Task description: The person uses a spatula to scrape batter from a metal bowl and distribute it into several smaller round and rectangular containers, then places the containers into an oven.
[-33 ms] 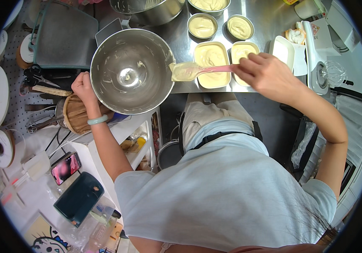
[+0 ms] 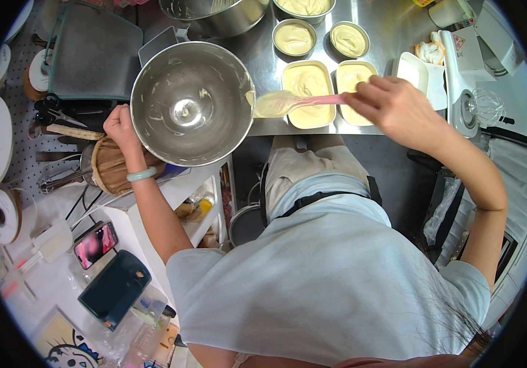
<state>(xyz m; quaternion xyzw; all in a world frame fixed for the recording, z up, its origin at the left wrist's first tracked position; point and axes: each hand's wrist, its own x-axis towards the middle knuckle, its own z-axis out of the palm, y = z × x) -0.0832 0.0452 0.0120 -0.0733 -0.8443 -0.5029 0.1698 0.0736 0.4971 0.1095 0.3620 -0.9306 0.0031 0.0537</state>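
Nothing had visibly shifted since the earlier frame. The left hand still gripped the rim of the steel bowl, fingers curled over its edge, holding it tilted beside the counter. The right hand stayed pinched around the pink handle of the spatula, its batter-coated blade at the bowl's rim, above a filled rectangular pan.
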